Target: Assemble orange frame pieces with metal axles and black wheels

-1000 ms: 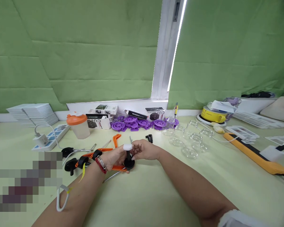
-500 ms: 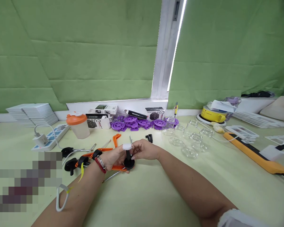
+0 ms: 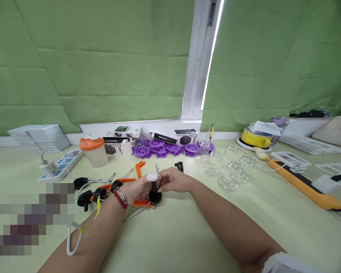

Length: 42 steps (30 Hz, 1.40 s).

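In the head view, the black round-based stem [image 3: 155, 197] is between the hands over the worktop [image 3: 170, 239]; its long axis stands near upright, disc lowermost; the left hand [image 3: 136, 189] grips it; the right hand [image 3: 174, 180] meets its right side, clamping unclear.

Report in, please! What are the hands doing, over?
Left hand holding black part. Right hand touching it. Orange bar close by, maybe in the way.

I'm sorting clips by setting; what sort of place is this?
Probably an indoor workbench, perhaps in a small workshop: purple plastic parts, printed boxes and a power strip sit on it.
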Tool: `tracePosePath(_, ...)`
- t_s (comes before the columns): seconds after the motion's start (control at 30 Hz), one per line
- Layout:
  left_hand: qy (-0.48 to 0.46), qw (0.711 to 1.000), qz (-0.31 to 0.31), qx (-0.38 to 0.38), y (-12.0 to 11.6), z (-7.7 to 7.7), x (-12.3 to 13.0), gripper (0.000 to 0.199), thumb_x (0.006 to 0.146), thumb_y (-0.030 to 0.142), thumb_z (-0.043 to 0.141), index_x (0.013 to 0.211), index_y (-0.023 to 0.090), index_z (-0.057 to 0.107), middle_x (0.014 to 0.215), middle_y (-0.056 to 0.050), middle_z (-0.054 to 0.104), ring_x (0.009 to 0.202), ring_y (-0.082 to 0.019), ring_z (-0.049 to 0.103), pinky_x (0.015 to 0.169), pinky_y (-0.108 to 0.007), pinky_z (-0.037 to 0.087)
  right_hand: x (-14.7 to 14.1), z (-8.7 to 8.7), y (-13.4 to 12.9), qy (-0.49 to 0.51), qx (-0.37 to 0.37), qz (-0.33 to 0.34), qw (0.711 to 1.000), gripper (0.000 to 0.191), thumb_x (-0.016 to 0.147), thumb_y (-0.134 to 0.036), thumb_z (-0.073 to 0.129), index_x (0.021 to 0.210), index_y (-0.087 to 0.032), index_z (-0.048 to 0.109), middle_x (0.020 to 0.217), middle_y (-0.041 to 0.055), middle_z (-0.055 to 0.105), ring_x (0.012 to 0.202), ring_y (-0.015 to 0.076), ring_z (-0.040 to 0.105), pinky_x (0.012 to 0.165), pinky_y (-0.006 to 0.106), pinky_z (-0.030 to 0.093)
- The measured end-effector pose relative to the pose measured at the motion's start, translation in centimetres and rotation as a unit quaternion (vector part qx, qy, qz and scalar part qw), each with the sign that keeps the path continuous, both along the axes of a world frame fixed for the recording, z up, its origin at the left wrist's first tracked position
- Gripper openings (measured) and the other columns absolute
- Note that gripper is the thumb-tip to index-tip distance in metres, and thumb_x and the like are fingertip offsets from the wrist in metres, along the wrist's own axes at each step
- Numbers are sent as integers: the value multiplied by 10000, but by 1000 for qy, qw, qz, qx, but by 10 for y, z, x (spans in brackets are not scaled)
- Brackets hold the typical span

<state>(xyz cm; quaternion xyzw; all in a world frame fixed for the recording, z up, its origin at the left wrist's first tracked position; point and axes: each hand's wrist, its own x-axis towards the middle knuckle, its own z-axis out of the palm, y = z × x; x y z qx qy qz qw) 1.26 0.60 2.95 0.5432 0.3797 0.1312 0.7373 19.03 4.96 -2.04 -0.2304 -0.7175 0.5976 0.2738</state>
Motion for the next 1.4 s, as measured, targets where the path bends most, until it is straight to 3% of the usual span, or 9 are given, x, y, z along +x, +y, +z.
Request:
tracePosePath(0.23, -21, 1000, 8, 2, 2, -6, -3, 571, 635, 696, 483, 937, 213, 522, 609, -2, 569, 597, -191, 582, 643, -332, 444, 0, 7, -3, 9, -9, -1, 1000, 357, 564, -303, 798, 819, -123, 626, 756, -3, 596, 648, 88, 538, 670, 262, 450)
tracePosePath(0.5, -10, 1000, 5, 3, 0, -4, -4, 671, 577, 734, 520, 967, 189, 532, 661, -19, 591, 586, -187, 575, 592, -312, 436, -1, 7, -4, 21, -14, -9, 1000, 342, 558, -271, 798, 813, -124, 623, 750, -7, 598, 633, 84, 531, 649, 256, 448)
tracePosePath(0.7, -100, 992, 74, 33, -1, 0, 2, 650, 682, 695, 462, 1090, 190, 488, 844, -65, 617, 753, -230, 603, 662, -348, 451, 7, 41, -15, 1, -13, -98, 995, 312, 617, -375, 763, 723, -129, 603, 579, -28, 571, 461, 58, 460, 454, 200, 377)
tracePosePath(0.87, -213, 926, 217, 226, -7, -8, 14, 602, 712, 583, 553, 1174, 225, 406, 1086, -73, 523, 949, -209, 532, 837, -352, 415, 6, 63, -31, -37, -128, -88, 987, 496, 749, -594, 561, 658, -109, 600, 492, 14, 576, 318, 52, 391, 323, 202, 229)
tracePosePath(1.03, -101, 835, 221, 493, -6, -27, 16, 986, 480, 433, 803, 1302, 259, 289, 1361, -128, 275, 1206, -302, 356, 975, -439, 335, -7, 62, -42, -36, -164, -52, 984, 330, 752, -447, 602, 727, -118, 585, 390, -41, 485, 306, 67, 372, 332, 200, 207)
tracePosePath(1.1, -90, 795, 227, 555, -5, -29, 15, 1108, 409, 444, 826, 1333, 256, 246, 1409, -139, 198, 1260, -328, 290, 1027, -472, 275, -10, 61, -44, -70, -124, -75, 987, 242, 759, -372, 585, 726, -134, 564, 371, -68, 419, 324, 68, 358, 359, 200, 223)
tracePosePath(1.2, -82, 783, 302, 537, -3, -26, 14, 870, 622, 463, 708, 1323, 249, 241, 1352, -128, 305, 1230, -272, 357, 1023, -444, 294, -10, 57, -43, -168, 47, -128, 976, 198, 789, -302, 529, 656, -156, 517, 461, -51, 433, 401, 67, 369, 425, 208, 258)
tracePosePath(1.3, -10, 797, 412, 442, 2, -24, 12, 521, 783, 413, 551, 1227, 224, 355, 1091, -81, 513, 968, -194, 539, 851, -365, 434, -13, 48, -40, -299, 290, -165, 894, 180, 815, -257, 489, 675, -155, 537, 621, 13, 551, 545, 106, 475, 508, 232, 281)
tracePosePath(1.4, 64, 826, 415, 377, 11, -28, 5, 331, 763, 400, 538, 1018, 190, 520, 778, -8, 554, 646, -143, 542, 608, -286, 455, -20, 36, -37, -390, 408, -163, 809, 179, 851, -253, 449, 796, -151, 585, 771, 66, 630, 678, 159, 563, 571, 256, 306)
